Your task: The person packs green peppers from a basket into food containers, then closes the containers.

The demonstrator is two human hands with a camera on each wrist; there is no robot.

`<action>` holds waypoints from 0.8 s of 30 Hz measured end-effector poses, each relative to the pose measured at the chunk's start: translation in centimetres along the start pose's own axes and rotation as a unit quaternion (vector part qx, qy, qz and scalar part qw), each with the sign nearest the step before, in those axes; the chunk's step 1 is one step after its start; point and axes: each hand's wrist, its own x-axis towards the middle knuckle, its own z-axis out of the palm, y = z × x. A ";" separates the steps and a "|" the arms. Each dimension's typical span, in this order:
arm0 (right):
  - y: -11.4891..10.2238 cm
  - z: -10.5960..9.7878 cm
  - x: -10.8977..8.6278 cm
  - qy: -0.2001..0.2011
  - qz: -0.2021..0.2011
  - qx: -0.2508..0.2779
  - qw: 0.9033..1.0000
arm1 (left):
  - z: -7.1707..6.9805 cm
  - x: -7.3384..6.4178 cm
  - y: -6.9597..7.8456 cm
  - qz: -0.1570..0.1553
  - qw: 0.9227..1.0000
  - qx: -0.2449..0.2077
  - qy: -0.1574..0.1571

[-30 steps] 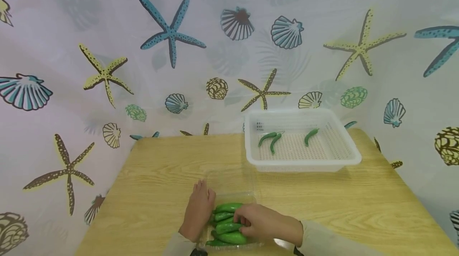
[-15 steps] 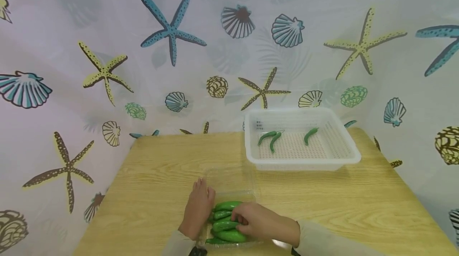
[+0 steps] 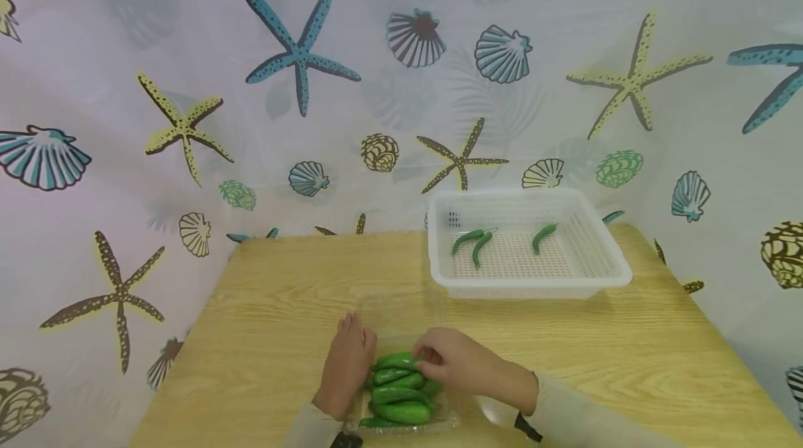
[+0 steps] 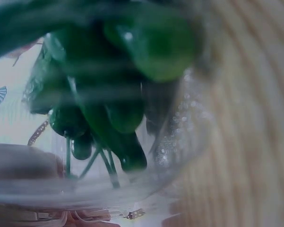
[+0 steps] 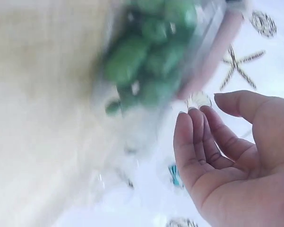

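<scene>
Green chili peppers lie side by side in a clear plastic box near the front of the table. Its transparent lid is folded back behind it. Along the box's left side rests my left hand, fingers pointing forward. My right hand hovers over the box's back right part; in the right wrist view its fingers bend loosely, with thumb and fingertips apart and nothing between them. The left wrist view shows blurred peppers through the clear plastic, close up.
A white perforated basket stands at the back right with 3 peppers inside. Behind the wooden table hangs a curtain printed with starfish and shells.
My right hand has lifted off the peppers and moved back, uncovering the right ends of the peppers in the box. The left hand stays where it was.
</scene>
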 end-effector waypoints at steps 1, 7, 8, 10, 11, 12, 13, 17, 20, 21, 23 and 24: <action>0.1 -0.6 0.1 0.010 0.000 -0.001 1.000 | 0.0 0.0 0.0 0.000 1.000 -0.001 0.002; 0.9 -4.4 0.8 0.061 0.004 -0.029 0.998 | 0.0 0.0 -0.2 0.006 1.000 -0.006 0.012; 1.2 -5.0 1.0 0.069 0.003 -0.035 0.997 | 0.0 0.0 -0.2 0.006 1.000 -0.006 0.012; 1.8 -6.3 1.3 0.088 0.005 -0.045 0.995 | 0.0 0.0 -0.2 0.005 1.000 -0.009 0.012; 2.2 -6.9 1.5 0.094 0.010 -0.048 0.994 | -0.1 0.0 -0.2 0.006 1.000 -0.011 0.012; 2.6 -7.5 1.7 0.099 0.017 -0.053 0.994 | -0.1 -0.1 -0.2 0.007 1.000 -0.013 0.012; 3.0 -8.1 1.9 0.102 0.024 -0.056 0.993 | -0.1 -0.1 -0.2 0.008 1.000 -0.014 0.013; 4.9 -10.0 2.6 0.109 0.046 -0.070 0.991 | 0.0 -0.1 -0.2 0.010 1.000 -0.015 0.015; 6.5 -11.1 3.1 0.114 0.066 -0.082 0.988 | 0.0 -0.2 -0.2 0.009 1.000 -0.016 0.016; 7.0 -11.4 3.2 0.114 0.076 -0.086 0.987 | 0.0 -0.2 -0.2 0.007 1.000 -0.016 0.014; 8.0 -11.9 3.5 0.112 0.092 -0.089 0.986 | 0.0 -0.2 -0.1 0.006 1.000 -0.015 0.011; 8.4 -12.2 3.6 0.108 0.103 -0.089 0.985 | 0.0 -0.2 -0.1 0.005 1.000 -0.012 0.009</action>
